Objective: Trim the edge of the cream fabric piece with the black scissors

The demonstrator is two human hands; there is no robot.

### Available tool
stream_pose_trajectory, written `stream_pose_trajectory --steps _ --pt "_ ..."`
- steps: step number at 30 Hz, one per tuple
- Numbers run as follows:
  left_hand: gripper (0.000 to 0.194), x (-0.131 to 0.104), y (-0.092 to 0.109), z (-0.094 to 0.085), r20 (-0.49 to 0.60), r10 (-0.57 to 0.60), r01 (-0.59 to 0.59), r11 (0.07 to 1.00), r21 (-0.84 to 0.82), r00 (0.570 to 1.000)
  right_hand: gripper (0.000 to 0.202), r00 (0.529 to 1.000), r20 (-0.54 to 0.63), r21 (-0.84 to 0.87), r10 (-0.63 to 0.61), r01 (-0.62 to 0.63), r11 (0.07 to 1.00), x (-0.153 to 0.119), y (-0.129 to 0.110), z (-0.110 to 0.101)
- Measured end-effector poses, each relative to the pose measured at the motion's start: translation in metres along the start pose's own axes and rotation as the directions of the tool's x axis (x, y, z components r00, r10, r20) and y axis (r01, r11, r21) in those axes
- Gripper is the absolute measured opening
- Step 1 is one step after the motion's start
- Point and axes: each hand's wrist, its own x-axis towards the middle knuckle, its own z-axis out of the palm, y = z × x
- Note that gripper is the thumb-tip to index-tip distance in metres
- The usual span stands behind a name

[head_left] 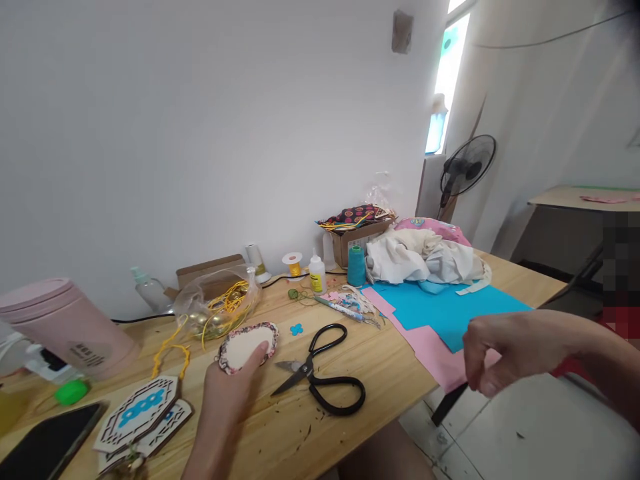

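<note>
My left hand [225, 393] holds a small oval fabric-edged pad [247, 345], cream in the middle with a floral border, just above the wooden table [280, 433]. My right hand [505, 350] hovers off the table's right edge, fingers loosely curled, holding nothing I can see. Black scissors [320, 373] lie partly open on the table between the two hands. A tiny blue flower cutout [297, 329] lies beside the pad.
Blue [445, 310] and pink [430, 350] sheets lie at the right, with a cloth pile [425, 257] behind them. Also here: teal thread spool [356, 265], glue bottle [317, 272], bag of gold beads [217, 308], pink container [60, 327], phone [45, 443], patterned octagon pieces [137, 413], fan [467, 165].
</note>
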Motion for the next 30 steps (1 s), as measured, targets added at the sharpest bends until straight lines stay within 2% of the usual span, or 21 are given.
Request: stream_pose_trajectory --steps 2,5,8,9,12,14,17,20,23,26,28,30 --pt "0.028 0.0 0.0 0.0 0.014 -0.003 0.004 0.999 -0.032 1.0 0.025 0.997 0.07 -0.016 -0.027 0.028 0.999 0.0 -0.003 -0.006" --pt "0.027 0.001 -0.003 0.0 0.031 -0.007 0.01 0.994 -0.111 0.999 0.025 0.978 0.185 -0.024 -0.095 0.101 0.995 0.016 -0.018 -0.009" --pt "0.028 0.003 -0.01 0.002 0.075 -0.008 0.026 0.971 -0.239 0.997 0.023 0.933 0.308 -0.006 -0.187 0.199 0.98 0.042 -0.038 0.003" --pt "0.027 0.003 -0.012 0.002 0.105 -0.002 0.033 0.955 -0.295 0.994 0.022 0.913 0.343 0.001 -0.22 0.234 0.972 0.051 -0.045 0.012" --pt "0.025 0.004 -0.016 0.004 0.212 0.026 0.075 0.888 -0.454 0.977 0.019 0.885 0.344 -0.033 -0.314 0.346 0.938 0.073 -0.061 0.052" --pt "0.023 0.004 -0.017 0.003 0.252 0.021 0.116 0.849 -0.516 0.967 0.035 0.859 0.372 -0.154 -0.352 0.431 0.889 0.084 -0.069 0.081" --pt "0.021 0.005 -0.017 0.0 0.268 -0.011 0.167 0.807 -0.566 0.963 0.051 0.826 0.454 -0.259 -0.335 0.482 0.837 0.093 -0.079 0.113" --pt "0.022 0.006 -0.018 -0.003 0.278 -0.007 0.184 0.762 -0.62 0.961 0.05 0.804 0.524 -0.298 -0.282 0.483 0.823 0.099 -0.086 0.128" --pt "0.022 0.006 -0.018 -0.003 0.294 0.021 0.191 0.714 -0.673 0.956 0.043 0.812 0.517 -0.297 -0.271 0.467 0.833 0.101 -0.086 0.13" --pt "0.02 0.004 -0.017 -0.004 0.303 0.038 0.197 0.68 -0.706 0.952 0.039 0.857 0.46 -0.234 -0.233 0.37 0.899 0.096 -0.078 0.117" --pt "0.019 0.004 -0.015 -0.005 0.3 0.039 0.197 0.672 -0.714 0.953 0.047 0.882 0.436 -0.121 -0.177 0.252 0.96 0.09 -0.07 0.102" --pt "0.02 0.003 -0.014 -0.005 0.298 0.038 0.196 0.673 -0.713 0.954 0.065 0.888 0.433 0.038 -0.153 0.151 0.988 0.086 -0.065 0.089"
